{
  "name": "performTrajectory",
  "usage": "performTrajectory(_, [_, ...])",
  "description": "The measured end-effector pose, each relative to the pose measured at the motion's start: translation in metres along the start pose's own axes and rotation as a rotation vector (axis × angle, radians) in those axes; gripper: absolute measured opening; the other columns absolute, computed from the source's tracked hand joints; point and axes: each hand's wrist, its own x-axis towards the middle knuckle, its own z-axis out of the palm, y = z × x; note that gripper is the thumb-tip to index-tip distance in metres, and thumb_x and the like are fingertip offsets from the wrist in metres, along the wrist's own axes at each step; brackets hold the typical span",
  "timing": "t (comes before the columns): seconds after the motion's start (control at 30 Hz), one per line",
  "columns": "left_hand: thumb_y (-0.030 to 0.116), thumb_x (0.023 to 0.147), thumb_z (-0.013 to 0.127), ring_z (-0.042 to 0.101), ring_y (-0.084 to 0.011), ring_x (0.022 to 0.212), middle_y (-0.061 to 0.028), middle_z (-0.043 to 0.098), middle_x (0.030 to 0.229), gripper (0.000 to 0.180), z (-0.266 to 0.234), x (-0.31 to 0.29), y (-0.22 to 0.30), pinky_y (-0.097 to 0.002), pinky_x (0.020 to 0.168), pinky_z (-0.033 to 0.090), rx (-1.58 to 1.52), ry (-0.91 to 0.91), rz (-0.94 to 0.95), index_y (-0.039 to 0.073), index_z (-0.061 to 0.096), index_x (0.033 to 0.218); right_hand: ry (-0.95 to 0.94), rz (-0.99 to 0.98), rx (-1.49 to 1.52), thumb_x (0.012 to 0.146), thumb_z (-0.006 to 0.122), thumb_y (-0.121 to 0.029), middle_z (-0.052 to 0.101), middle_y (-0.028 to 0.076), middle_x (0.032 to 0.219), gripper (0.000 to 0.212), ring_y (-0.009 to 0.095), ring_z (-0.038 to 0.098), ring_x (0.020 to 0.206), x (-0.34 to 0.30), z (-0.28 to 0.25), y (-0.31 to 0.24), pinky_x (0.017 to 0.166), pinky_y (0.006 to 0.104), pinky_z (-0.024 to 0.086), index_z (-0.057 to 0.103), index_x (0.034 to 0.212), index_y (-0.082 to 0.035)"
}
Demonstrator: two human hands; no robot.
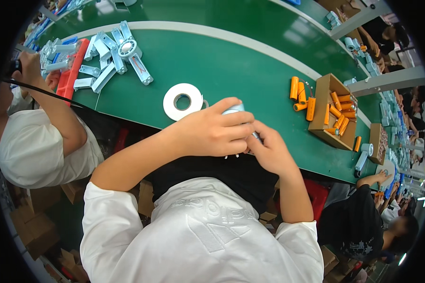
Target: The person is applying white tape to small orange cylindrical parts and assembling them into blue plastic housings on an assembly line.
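Observation:
My left hand (215, 132) is closed round a light-blue plastic fan housing (234, 109), whose rounded end shows above the fingers. My right hand (270, 150) is closed on the lower part of the same piece, thumb and fingers against it. Most of the housing is hidden by both hands, at the table's near edge. Small white bits show just below the fingers; I cannot make out what they are. A roll of white tape (170, 104) lies flat on the green table (231, 61), just left of my left hand.
Several light-blue fan housings (109, 52) are piled at the left by a red bin (73, 66). At the right, a cardboard box (320, 113) holds several orange batteries, with more orange batteries (294, 88) beside it. Co-workers (30, 146) sit close on both sides.

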Motion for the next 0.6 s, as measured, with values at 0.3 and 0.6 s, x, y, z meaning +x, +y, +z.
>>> performTrajectory(0.3, [0.012, 0.084, 0.078, 0.067, -0.0223, 0.110, -0.0024, 0.071, 0.116, 0.023, -0.018, 0.001, 0.013, -0.0480, 0.109, 0.052, 0.016, -0.034, -0.001, 0.014, 0.056, 0.078, -0.013, -0.101, -0.055, 0.107, 0.063, -0.016, 0.068, 0.003, 0.083, 0.015, 0.014, 0.058, 0.071, -0.003, 0.007, 0.020, 0.066, 0.0273, 0.047, 0.071, 0.113, -0.005])
performTrajectory(0.6, [0.006, 0.083, 0.082, 0.067, -0.0244, 0.102, -0.0044, 0.074, 0.119, 0.014, -0.050, -0.047, -0.008, -0.0385, 0.092, 0.053, 0.151, 0.218, -0.315, 0.010, 0.071, 0.091, -0.013, -0.018, 0.196, 0.112, 0.057, -0.018, 0.065, 0.004, 0.089, 0.021, 0.014, 0.057, 0.075, 0.002, 0.000, 0.026, 0.069, 0.0264, 0.046, 0.067, 0.122, -0.004])
